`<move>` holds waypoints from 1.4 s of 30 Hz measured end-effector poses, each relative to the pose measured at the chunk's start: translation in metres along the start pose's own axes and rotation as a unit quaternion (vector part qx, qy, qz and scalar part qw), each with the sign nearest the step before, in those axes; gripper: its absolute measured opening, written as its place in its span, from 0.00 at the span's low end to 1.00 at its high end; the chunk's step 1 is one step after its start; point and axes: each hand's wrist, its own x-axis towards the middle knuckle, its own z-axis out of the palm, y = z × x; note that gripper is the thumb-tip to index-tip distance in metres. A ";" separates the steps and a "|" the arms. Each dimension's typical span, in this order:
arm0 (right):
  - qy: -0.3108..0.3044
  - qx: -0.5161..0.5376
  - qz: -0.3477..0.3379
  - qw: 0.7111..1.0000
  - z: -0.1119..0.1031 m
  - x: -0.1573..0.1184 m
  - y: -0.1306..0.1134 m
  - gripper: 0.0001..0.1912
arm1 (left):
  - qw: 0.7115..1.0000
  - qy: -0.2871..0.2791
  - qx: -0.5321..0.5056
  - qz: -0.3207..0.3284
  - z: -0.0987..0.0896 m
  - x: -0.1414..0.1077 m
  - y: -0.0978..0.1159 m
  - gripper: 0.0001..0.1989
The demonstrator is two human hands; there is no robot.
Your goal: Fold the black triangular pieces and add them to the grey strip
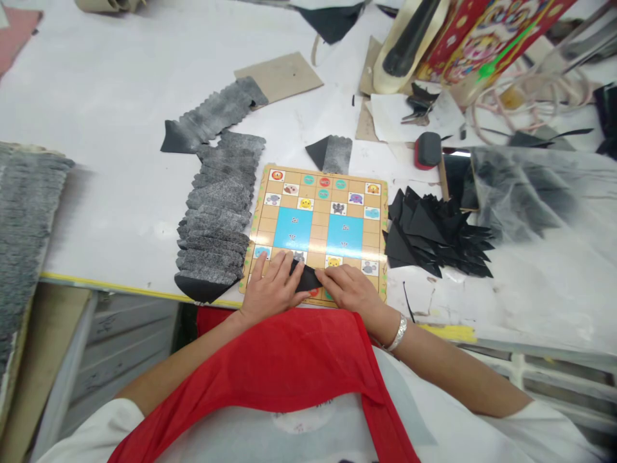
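Note:
A small black sheet piece [304, 278], perhaps leather or fabric, lies on a colourful game board [319, 222] near the table's front edge. My left hand [270, 286] rests on the board with its fingers stretched forward, thumb and index finger holding the left side of the piece. At the right end of the piece, the bent fingers of my right hand [354, 289] pinch and press it. The hands partly cover the piece and the board's lower rows. Just left of the board is a long overlapping row of grey-backed black pieces [216, 206]. Pointed black pieces [429, 231] form a pile to the right.
One grey-and-black piece [330, 154] lies behind the board, near a cardboard sheet [282, 76]. A red-and-black small case [428, 151], a clear plastic bag [525, 193] and a red printed box [482, 42] stand on the right. More grey pieces [29, 225] are stacked at far left.

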 end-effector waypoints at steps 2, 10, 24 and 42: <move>0.004 0.002 0.008 1.000 -0.001 -0.005 0.000 0.16 | 1.000 -0.002 -0.005 0.026 0.003 0.002 0.002 0.28; 0.003 0.009 0.034 0.999 -0.004 -0.016 -0.003 0.16 | 0.996 -0.066 -0.043 0.038 0.011 -0.001 0.007 0.34; -0.033 -0.020 0.042 0.998 -0.007 -0.022 -0.006 0.18 | 0.994 -0.081 -0.071 0.018 0.010 0.003 0.020 0.23; -0.008 -0.016 0.135 0.991 0.002 -0.036 -0.020 0.18 | 0.992 -0.103 -0.070 0.006 0.005 -0.002 0.026 0.30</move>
